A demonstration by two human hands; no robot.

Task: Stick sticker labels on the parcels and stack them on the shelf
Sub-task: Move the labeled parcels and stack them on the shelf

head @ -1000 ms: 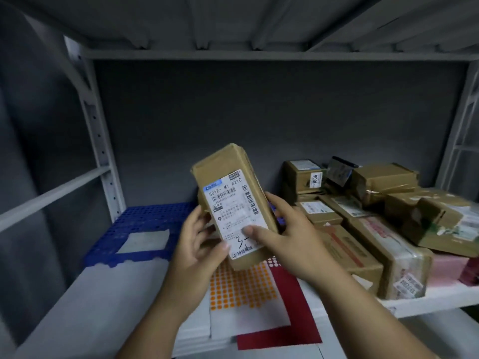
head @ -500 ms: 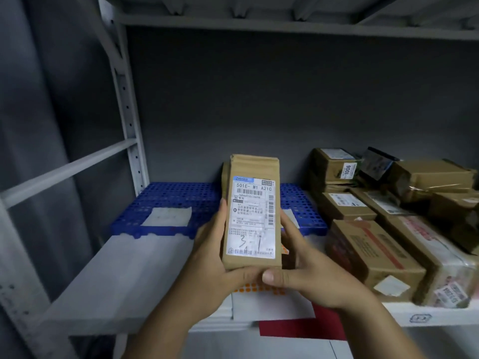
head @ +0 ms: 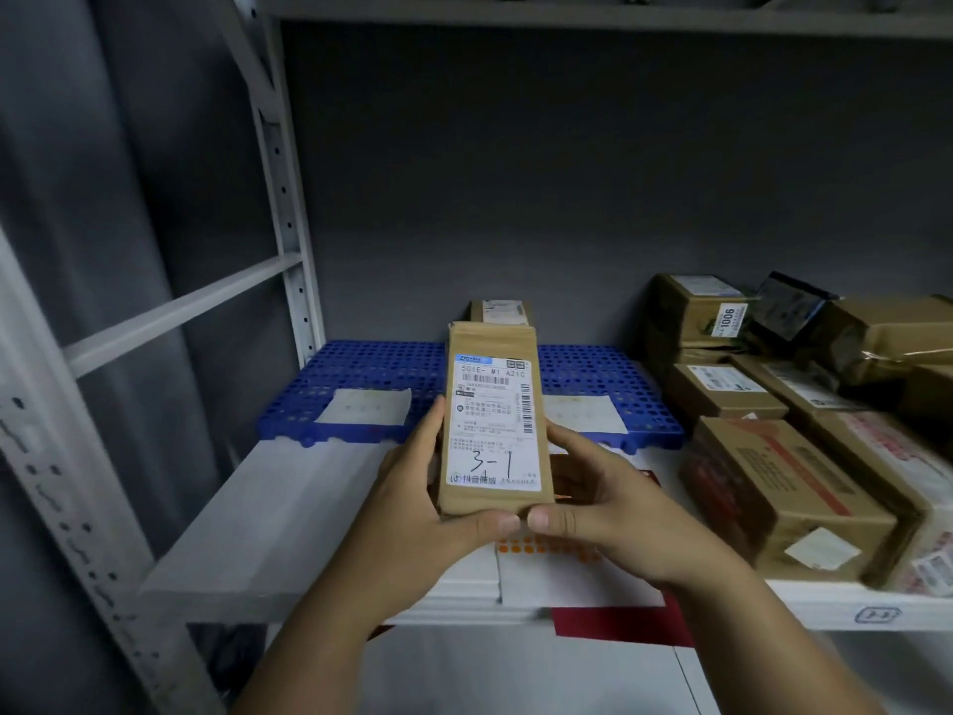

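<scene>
I hold a slim brown cardboard parcel (head: 494, 420) upright over the shelf; its white shipping label faces me with "3-1" handwritten on it. My left hand (head: 412, 503) grips its left side and bottom edge, thumb under the bottom. My right hand (head: 598, 503) grips the right side and bottom, thumb meeting the left one. A sheet of orange dot stickers (head: 546, 549) lies on the shelf below my hands, partly hidden. Another small parcel (head: 500, 311) stands behind the held one, against the back wall.
A blue perforated mat (head: 371, 376) with white paper sheets covers the rear of the white shelf (head: 268, 513). Several brown parcels (head: 784, 492) are piled on the right. A red sheet (head: 619, 619) overhangs the front edge. A grey upright post (head: 281, 198) stands left.
The parcel went from tilted to upright and moved forward over the shelf. My view shifted left and closer; my thumbs now meet under the parcel's bottom edge.
</scene>
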